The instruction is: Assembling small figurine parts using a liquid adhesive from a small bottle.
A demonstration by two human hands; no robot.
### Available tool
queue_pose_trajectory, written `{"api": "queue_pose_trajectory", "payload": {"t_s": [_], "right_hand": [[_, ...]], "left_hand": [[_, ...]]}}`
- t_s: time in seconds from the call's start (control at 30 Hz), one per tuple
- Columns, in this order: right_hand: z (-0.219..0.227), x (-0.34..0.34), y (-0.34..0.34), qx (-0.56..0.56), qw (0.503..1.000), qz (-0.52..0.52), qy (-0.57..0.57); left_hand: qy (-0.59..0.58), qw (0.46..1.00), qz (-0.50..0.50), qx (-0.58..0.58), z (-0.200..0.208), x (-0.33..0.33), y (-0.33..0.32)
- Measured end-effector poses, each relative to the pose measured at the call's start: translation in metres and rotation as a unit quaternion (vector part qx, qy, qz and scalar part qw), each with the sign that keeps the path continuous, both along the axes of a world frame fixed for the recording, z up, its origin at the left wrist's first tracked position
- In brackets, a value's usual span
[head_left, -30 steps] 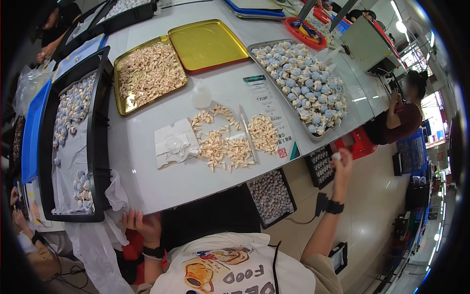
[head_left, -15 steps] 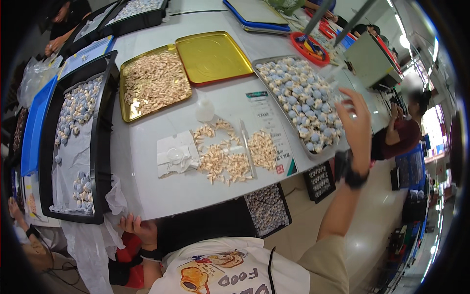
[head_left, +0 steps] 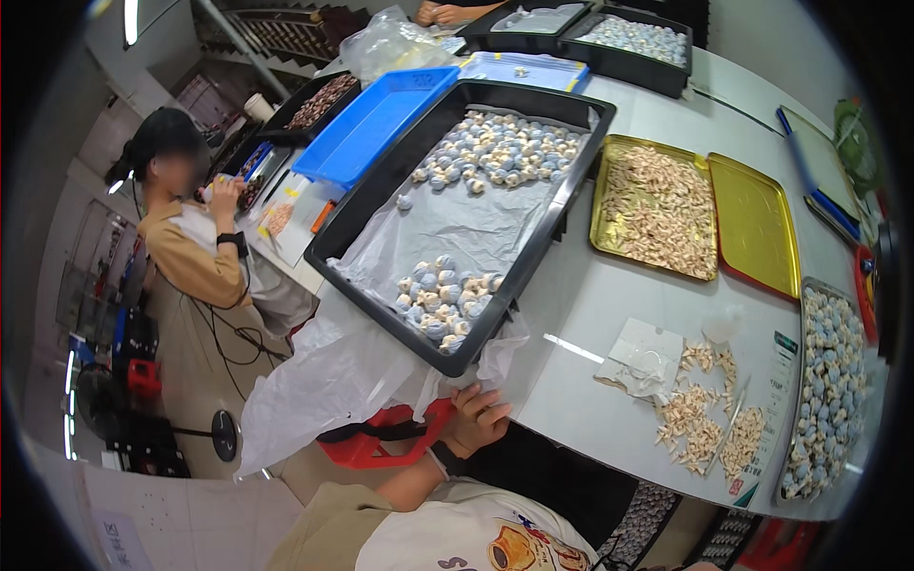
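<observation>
My left hand rests at the table's front edge with its fingers apart, next to the near corner of a large black tray. White paper lining covers the tray's bottom and hangs out over the near side. On it lie two groups of small rounded blue-grey and cream pieces, a larger far group and a smaller near pile. To the right, small pale pointed pieces are spread on the table beside a white card with clear plastic on it. My right hand is out of view.
A gold tray of pale pieces stands beside a bare gold tray. At the right, a metal tray holds more blue-grey pieces. A blue tray lies beyond the black one. Another person works at the left.
The view has swung left, bringing the black tray to the middle and the other person into view. My right hand has left the picture; my left hand stays at the table edge.
</observation>
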State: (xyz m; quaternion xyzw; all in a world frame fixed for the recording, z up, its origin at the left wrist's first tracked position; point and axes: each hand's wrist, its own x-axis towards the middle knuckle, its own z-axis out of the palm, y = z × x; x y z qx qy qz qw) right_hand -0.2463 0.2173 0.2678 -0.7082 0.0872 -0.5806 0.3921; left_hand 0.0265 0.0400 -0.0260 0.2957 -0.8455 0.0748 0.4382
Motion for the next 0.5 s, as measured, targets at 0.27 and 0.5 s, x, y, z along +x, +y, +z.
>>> {"api": "queue_pose_trajectory", "payload": {"t_s": [0.27, 0.5], "right_hand": [[0.013, 0.015, -0.015, -0.025, 0.991, -0.072, -0.107], [-0.003, 0.018, 0.002, -0.138, 0.953, -0.260, -0.077]], "left_hand": [[0.050, 0.999, 0.009, -0.001, 0.000, -0.007, -0.006], [0.035, 0.999, 0.007, -0.012, 0.003, -0.005, -0.003]]}}
